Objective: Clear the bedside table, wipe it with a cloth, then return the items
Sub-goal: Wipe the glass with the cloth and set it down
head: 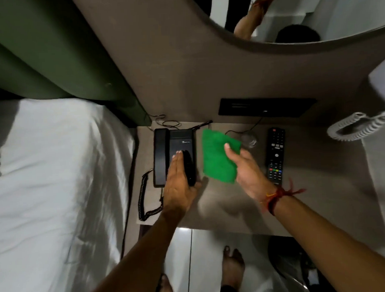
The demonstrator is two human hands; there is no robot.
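The bedside table (222, 208) has a beige top beside the bed. A black corded phone (165, 155) stands at its left. My left hand (180, 185) is over the phone's right side, fingers and thumb closed on a slim black object (189, 165) held on edge; I cannot tell what that object is. My right hand (245, 172) holds a green cloth (218, 158) by its right edge, just above the table's middle. A black TV remote (276, 156) lies to the right of the cloth. A clear glass (250, 140) stands behind the cloth.
The white bed (57, 183) lies along the left, with a green headboard (60, 63) behind it. A black switch panel (266, 107) is on the wall above the table. A white coiled cord (356, 127) hangs at the right. The mirror (313, 15) is overhead, and my bare feet (233, 266) are on the tiled floor.
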